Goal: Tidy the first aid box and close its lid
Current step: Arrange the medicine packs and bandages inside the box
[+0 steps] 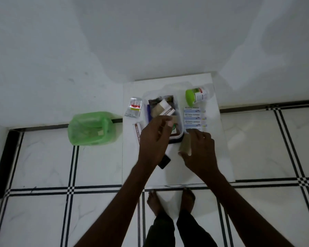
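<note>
The right hand [199,150] pinches a small tan cardboard roll [185,144] just right of the clear plastic first aid box [177,106], which lies up-left of it on the white table [219,157], while the left hand [154,139] hovers loosely curled, seemingly empty, over the box's near end.

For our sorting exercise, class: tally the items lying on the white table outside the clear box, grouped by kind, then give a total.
Blue-and-white antiseptic bandage strips: 4
White bottle with green cap, lying on its side: 1
Silver foil tablet strip with red label: 1
Brown-and-white flat carton: 1
Tan roll under the right hand: 1
Small black flat item: 1
Total: 9
</note>
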Demonstrator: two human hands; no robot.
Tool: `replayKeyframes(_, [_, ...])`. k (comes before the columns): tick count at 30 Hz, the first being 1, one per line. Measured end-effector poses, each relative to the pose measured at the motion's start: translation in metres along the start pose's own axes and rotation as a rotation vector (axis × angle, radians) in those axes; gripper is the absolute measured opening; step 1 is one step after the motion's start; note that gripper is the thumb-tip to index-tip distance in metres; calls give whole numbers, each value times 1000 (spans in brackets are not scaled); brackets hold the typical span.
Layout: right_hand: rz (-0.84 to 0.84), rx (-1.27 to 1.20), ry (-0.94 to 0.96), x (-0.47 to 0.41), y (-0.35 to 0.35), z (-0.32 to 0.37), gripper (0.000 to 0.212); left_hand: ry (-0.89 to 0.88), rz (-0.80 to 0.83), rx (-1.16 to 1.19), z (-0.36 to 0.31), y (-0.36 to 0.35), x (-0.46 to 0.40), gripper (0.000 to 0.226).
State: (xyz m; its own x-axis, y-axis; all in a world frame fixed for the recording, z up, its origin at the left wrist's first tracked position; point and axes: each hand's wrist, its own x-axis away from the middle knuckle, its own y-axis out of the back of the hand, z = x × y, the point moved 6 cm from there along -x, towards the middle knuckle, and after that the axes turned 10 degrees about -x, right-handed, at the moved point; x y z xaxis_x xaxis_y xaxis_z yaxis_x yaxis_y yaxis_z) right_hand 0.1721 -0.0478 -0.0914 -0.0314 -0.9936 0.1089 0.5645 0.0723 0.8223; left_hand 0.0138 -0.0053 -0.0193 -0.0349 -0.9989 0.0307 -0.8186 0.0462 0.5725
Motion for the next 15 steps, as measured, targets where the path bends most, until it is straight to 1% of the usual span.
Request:
replayKeyframes(2, [25, 55, 14, 3, -12, -2, 84, -106, -54, -147, 1, -1, 14, 27])
replayKeyframes(3, [3, 77, 27, 4, -13, -4, 84, -144, -76, -208, 0, -2, 21, 29])
replayKeyframes(5, [-82, 107, 52, 6, -9, -8, 76, -183, -102, -310, 4, -5, 34, 31])
replayKeyframes(7, [-173, 60, 43, 8, 5, -8, 69, -189, -87, -390, 14, -10, 49, 30])
replayKeyframes(11, [-380, -112, 4, 16, 47, 14, 67, -138, 17, -586, 56, -32, 72, 18])
replayKeyframes(12, [-415, -153, 15, 15, 55, 23, 65, -116, 74, -636, 69, -39, 74, 21])
replayKeyframes(13, [-433, -178, 44, 12, 59, 34, 63, -103, 142, -688, 81, -46, 74, 30])
replayKeyframes(15, [-416, -193, 109, 2, 59, 55, 57, -91, 264, -766, 99, -57, 74, 48])
